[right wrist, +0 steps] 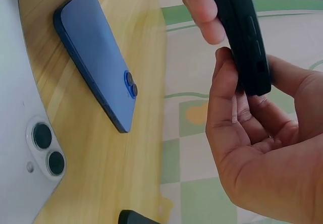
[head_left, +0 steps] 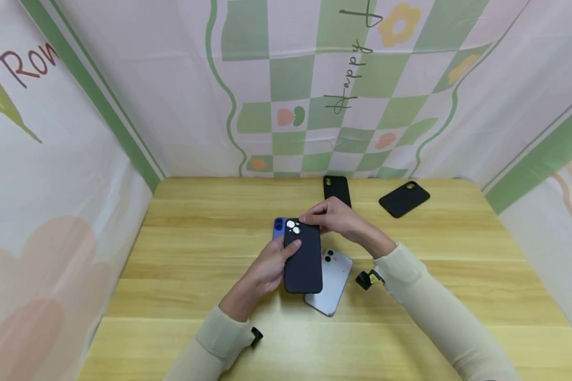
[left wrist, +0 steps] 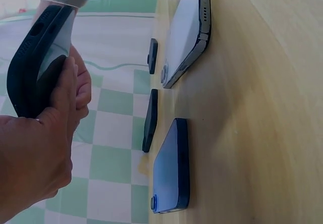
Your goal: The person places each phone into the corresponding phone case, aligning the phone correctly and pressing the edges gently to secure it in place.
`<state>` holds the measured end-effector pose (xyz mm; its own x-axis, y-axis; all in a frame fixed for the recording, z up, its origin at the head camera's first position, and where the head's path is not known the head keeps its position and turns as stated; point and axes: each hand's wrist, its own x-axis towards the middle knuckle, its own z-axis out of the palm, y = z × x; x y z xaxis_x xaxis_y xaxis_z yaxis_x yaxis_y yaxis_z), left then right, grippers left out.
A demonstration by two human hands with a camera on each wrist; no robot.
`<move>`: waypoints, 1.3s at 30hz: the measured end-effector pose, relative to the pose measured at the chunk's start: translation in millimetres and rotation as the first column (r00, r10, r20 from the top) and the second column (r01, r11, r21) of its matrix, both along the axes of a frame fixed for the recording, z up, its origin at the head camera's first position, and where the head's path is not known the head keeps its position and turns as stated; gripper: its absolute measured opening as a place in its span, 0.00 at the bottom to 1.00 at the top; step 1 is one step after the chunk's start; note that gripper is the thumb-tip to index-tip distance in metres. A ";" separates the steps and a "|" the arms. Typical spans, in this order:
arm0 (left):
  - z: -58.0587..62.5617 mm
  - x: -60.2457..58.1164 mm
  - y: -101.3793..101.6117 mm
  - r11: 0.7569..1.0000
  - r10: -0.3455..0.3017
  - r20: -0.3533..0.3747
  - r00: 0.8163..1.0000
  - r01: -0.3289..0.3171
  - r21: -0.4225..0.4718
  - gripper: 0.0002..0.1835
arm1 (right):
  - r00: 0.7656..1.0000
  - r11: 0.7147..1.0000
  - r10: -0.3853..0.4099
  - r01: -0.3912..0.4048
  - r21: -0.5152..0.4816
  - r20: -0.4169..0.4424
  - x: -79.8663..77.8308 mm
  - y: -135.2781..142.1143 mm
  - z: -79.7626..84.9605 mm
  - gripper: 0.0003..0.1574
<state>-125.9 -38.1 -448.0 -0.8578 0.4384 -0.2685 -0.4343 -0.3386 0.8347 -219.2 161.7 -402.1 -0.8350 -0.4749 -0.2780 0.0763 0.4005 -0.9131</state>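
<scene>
Dead centre over the wood-grain table (head_left: pixel 195 248), held up off it: black phone case (head_left: pixel 305 270), back facing the head camera, with a phone (head_left: pixel 291 224) showing at the camera cutout. Left hand (head_left: pixel 268 264) grips it from 8 o'clock, thumb over the back, other fingers underneath. Right hand (head_left: pixel 339 218) pinches the top corner at 1 o'clock, thumb opposite fingers.

Around the held case: blue phone (right wrist: pixel 93 57) at 11 o'clock, partly covered by it; white phone (head_left: pixel 336 280) at 5 o'clock, also overlapped in head view. Spare black case (head_left: pixel 338 189) at 1 o'clock by the far edge, second spare (head_left: pixel 404 199) at 2 o'clock.

Progress, as judged: first case looks mostly on, corner work under way; can't tell if every edge is seated. Remaining: blue and white phones bare, both spare cases unfitted.
</scene>
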 end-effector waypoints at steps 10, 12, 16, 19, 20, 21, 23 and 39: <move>-0.8 -0.8 0.1 0.998 0.042 -0.034 0.999 -0.043 -0.034 0.25 | 0.998 0.997 -0.045 0.043 0.072 0.040 1.5 4.4 3.7 0.19; -0.7 -0.6 0.5 0.998 0.049 -0.037 0.998 -0.050 -0.034 0.24 | 0.997 0.997 -0.051 0.047 0.065 0.051 2.0 5.3 3.9 0.20; -0.6 -0.6 1.1 0.998 0.061 -0.046 0.997 -0.062 -0.031 0.24 | 0.997 0.998 -0.055 0.052 0.047 0.061 2.8 6.5 4.1 0.20; -0.6 -0.8 0.8 0.998 0.061 -0.048 0.997 -0.062 -0.031 0.24 | 0.997 0.998 -0.050 0.048 0.042 0.050 3.1 6.9 3.9 0.19; -0.6 -0.8 0.6 0.998 0.059 -0.047 0.997 -0.060 -0.031 0.24 | 0.998 0.998 -0.047 0.045 0.041 0.045 3.2 7.0 3.6 0.19; -0.5 -0.8 0.3 0.998 0.057 -0.048 0.997 -0.059 -0.032 0.24 | 0.998 0.998 -0.044 0.043 0.038 0.040 3.3 7.1 3.3 0.19; -0.3 -0.8 -0.2 0.998 0.054 -0.046 0.997 -0.056 -0.033 0.24 | 0.999 0.999 -0.039 0.037 0.033 0.030 3.5 7.2 2.6 0.19; 3.0 -0.1 -0.1 0.998 0.045 -0.022 0.999 -0.046 -0.043 0.25 | 0.998 0.998 -0.058 0.057 -0.038 -0.009 4.3 8.8 -7.7 0.15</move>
<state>-126.0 -38.2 -445.0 -0.8822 0.3867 -0.2686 -0.4017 -0.3209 0.8577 -214.8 170.5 -409.8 -0.8638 -0.4361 -0.2525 0.0893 0.3607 -0.9284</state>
